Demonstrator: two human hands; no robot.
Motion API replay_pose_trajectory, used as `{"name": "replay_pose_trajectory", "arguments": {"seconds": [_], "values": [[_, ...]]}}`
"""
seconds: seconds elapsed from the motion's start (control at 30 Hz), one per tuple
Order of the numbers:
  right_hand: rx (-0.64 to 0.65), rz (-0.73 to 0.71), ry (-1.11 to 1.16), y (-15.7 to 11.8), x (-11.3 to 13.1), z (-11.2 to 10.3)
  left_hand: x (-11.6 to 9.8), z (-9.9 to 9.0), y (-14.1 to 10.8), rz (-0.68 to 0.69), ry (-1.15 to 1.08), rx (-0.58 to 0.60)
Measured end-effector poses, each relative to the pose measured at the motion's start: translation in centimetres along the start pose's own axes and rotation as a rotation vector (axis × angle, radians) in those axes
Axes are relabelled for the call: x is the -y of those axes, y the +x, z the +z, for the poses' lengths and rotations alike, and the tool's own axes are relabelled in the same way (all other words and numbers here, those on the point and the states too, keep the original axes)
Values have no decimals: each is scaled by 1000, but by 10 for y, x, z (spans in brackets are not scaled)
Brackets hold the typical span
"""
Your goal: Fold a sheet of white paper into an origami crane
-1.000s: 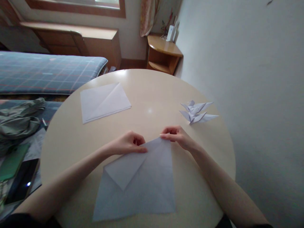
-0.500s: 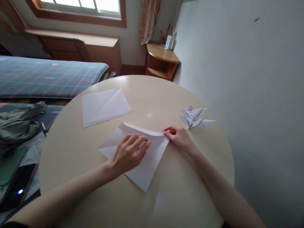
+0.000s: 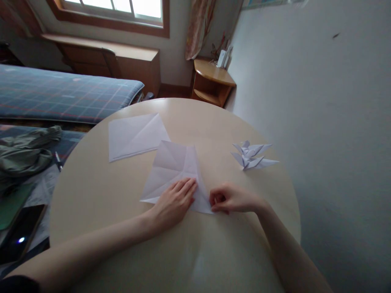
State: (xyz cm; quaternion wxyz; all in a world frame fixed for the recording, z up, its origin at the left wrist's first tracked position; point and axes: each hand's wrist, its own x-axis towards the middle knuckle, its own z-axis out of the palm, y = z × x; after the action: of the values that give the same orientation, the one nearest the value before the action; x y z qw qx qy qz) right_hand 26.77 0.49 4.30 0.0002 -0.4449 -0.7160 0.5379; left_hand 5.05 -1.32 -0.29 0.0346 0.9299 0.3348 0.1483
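Observation:
A creased white sheet of paper (image 3: 166, 167) lies on the round cream table (image 3: 100, 203), its right side partly folded over. My left hand (image 3: 177, 199) rests flat on the sheet with its fingers stretched out, covering part of the lower middle. At the sheet's lower right corner, my right hand (image 3: 224, 198) has thumb and fingers pinched together on the paper. Two folded paper cranes (image 3: 252, 155) stand to the right, beyond my right hand. A stack of white paper sheets (image 3: 134, 136) lies at the back left, close to the creased sheet's top edge.
Left of the table are a phone (image 3: 23, 228) with a bright reflection, a green folder (image 3: 14, 203) and a crumpled grey-green cloth (image 3: 27, 152). Behind stand a plaid mattress (image 3: 67, 93) and a corner shelf (image 3: 214, 75). A white wall (image 3: 330, 122) rises along the right.
The sheet has been turned, so its squared edge faces away and its folded edge lies at right. My left hand has flattened onto it. My right hand has moved nearer me, to the lower corner.

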Motion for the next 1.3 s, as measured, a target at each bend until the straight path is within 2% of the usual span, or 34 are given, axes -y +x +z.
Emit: {"name": "replay_pose_trajectory", "arguments": {"seconds": [0.07,0.1,0.27,0.33,0.37,0.4,0.47,0.6,0.7,0.8,1.0,1.13,1.23,1.3], "values": [[-11,-29,24,-2,0,-2,2,1,-1,70,-23,49],[-87,-65,26,-2,1,-2,3,1,-1,108,-41,70],[-809,-348,-70,0,4,-4,4,-6,-2,217,-118,123],[-978,-452,-220,0,5,-4,4,-10,-2,232,-104,136],[-1002,-491,-299,0,5,-4,4,-11,-2,241,-91,138],[-985,-518,-367,1,4,-4,4,-11,-2,251,-79,137],[-867,-522,-443,3,0,-4,5,-12,-2,265,-72,131],[-579,-361,-512,12,-14,-2,8,-16,-4,285,-114,150],[-484,-275,-524,18,-22,0,13,-22,-9,303,-139,157],[-446,-241,-541,20,-23,3,17,-23,-15,346,-126,71],[-467,-241,-563,22,-21,7,19,-22,-20,511,11,-261],[-515,-253,-555,24,-22,10,17,-30,-18,599,12,-346],[-509,-246,-531,22,-19,9,17,-32,-16,566,2,-427],[-476,-243,-500,19,-17,6,19,-31,-15,487,-50,-489]]}}
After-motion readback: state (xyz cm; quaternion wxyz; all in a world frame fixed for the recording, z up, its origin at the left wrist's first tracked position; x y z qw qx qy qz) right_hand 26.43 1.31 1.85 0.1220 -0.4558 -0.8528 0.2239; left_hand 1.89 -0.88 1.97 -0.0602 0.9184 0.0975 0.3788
